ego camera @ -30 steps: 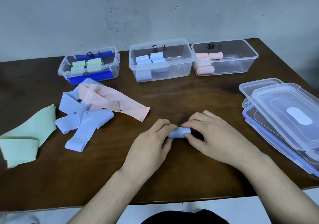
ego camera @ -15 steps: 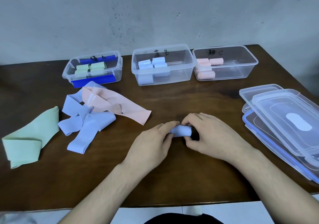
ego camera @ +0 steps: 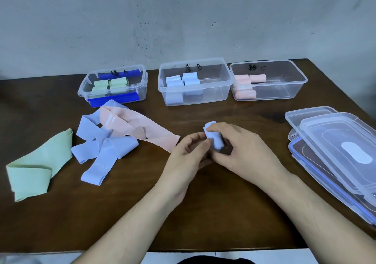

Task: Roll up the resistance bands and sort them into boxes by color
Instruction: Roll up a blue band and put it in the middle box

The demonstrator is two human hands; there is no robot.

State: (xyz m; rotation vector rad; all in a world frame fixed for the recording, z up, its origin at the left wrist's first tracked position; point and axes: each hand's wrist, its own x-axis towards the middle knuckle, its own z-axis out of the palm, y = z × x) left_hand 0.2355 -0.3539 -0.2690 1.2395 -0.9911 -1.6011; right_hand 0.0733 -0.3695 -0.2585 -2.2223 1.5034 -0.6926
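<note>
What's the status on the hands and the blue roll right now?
Right hand grips blue roll, left hand open beside it. Middle box open, path clear.

A single wide-angle view looks from the person's head, forward and steeply down onto a brown tabletop [ego camera: 203, 213]; it faces the grey wall [ego camera: 183, 19] behind the far edge, and that edge bows with the lens. The near edge runs just above the bottom of the frame, so the camera sits close; both forearms enter from the bottom; the right corner at the far edge shows, the left side runs out of frame.
</note>
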